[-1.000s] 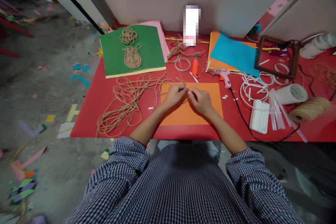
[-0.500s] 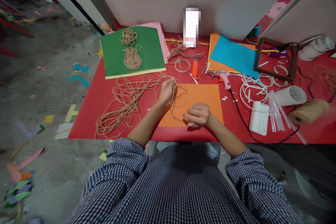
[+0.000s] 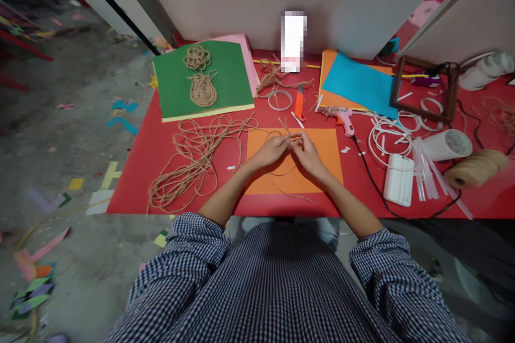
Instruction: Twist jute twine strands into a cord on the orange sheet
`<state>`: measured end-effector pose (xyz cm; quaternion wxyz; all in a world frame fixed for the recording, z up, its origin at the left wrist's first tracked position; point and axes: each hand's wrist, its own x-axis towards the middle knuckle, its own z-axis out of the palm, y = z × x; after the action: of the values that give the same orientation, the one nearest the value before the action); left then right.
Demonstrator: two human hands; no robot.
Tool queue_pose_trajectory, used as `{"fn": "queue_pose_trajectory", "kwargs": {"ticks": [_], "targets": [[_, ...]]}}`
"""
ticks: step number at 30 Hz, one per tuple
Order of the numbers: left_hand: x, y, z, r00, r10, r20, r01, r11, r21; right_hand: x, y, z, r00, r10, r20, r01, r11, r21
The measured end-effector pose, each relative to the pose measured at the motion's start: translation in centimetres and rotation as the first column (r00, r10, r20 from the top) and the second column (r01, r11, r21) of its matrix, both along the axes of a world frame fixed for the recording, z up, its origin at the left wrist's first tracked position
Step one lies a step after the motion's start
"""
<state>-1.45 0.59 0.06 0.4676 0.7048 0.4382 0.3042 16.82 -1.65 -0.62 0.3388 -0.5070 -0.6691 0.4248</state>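
My left hand (image 3: pixel 274 150) and my right hand (image 3: pixel 306 153) meet above an orange sheet (image 3: pixel 257 179), fingertips nearly touching. Both are closed in a pinch on thin brown jute twine (image 3: pixel 285 124), whose ends stick up past the fingers. Part of the twine between the fingertips is hidden. A loose strand (image 3: pixel 293 194) lies on the sheet's near part. To the left, a tangled heap of jute twine (image 3: pixel 193 155) spreads over the red table (image 3: pixel 129 182), with a line running towards my left hand.
A green sheet (image 3: pixel 173 86) carries a coiled twine piece (image 3: pixel 203 90) and a looped one (image 3: pixel 197 57). Beyond the orange sheet are an orange cutter (image 3: pixel 299 104) and a pink glue gun (image 3: pixel 345 120). To the right lie a white power strip (image 3: pixel 398 179) and a twine spool (image 3: pixel 477 168).
My right hand has moved up to join my left, which has shifted right and slightly down. A strand that hung between them now lies loose on the orange sheet.
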Motion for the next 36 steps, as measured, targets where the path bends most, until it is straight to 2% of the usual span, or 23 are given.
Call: {"fn": "queue_pose_trajectory", "kwargs": {"ticks": [3, 6, 9, 14, 18, 21, 26, 29, 32, 34, 36], "targets": [[0.0, -0.1, 0.0, 0.993, 0.001, -0.12, 0.007, 0.998, 0.069, 0.5, -0.1, 1.2, 0.977, -0.1, 0.187, 0.084, 0.992, 0.092], [0.3, -0.4, 0.1, 0.962, 0.009, -0.271, 0.027, 0.991, 0.128, 0.7, -0.2, 2.2, 0.952, -0.101, 0.288, 0.063, 0.989, 0.136], [0.5, -0.6, 0.3, 0.923, 0.033, -0.384, 0.028, 0.988, 0.15, 0.8, -0.2, 2.4, 0.931, -0.09, 0.353, 0.031, 0.985, 0.168], [0.4, -0.5, 0.3, 0.899, 0.047, -0.436, 0.026, 0.987, 0.16, 0.8, -0.1, 2.2, 0.908, -0.003, 0.419, -0.073, 0.983, 0.166], [0.4, -0.5, 0.5, 0.868, 0.064, -0.492, 0.027, 0.984, 0.176, 0.8, -0.1, 2.3, 0.915, 0.022, 0.403, -0.092, 0.984, 0.154], [0.5, -0.6, 0.7, 0.889, 0.112, -0.445, -0.022, 0.979, 0.203, 0.7, -0.1, 2.4, 0.92, -0.001, 0.392, -0.078, 0.98, 0.185], [0.4, -0.5, 0.8, 0.94, 0.281, -0.196, -0.221, 0.935, 0.278, 0.6, -0.1, 2.4, 0.909, -0.046, 0.415, -0.088, 0.95, 0.298], [0.4, -0.4, 0.8, 0.963, 0.264, -0.05, -0.251, 0.951, 0.18, 0.7, 0.0, 1.9, 0.894, -0.05, 0.446, -0.128, 0.924, 0.361], [0.6, -0.6, 0.9, 0.974, 0.185, 0.132, -0.171, 0.979, -0.113, 0.8, 0.0, 1.5, 0.9, -0.062, 0.431, -0.121, 0.915, 0.386], [0.8, -1.0, 0.9, 0.954, 0.152, 0.259, -0.059, 0.941, -0.332, 0.8, -0.2, 1.5, 0.919, -0.071, 0.387, -0.094, 0.915, 0.391], [0.9, -1.3, 0.8, 0.927, 0.126, 0.353, 0.051, 0.891, -0.452, 0.7, -0.3, 1.6, 0.943, -0.071, 0.324, -0.063, 0.92, 0.386]]}}
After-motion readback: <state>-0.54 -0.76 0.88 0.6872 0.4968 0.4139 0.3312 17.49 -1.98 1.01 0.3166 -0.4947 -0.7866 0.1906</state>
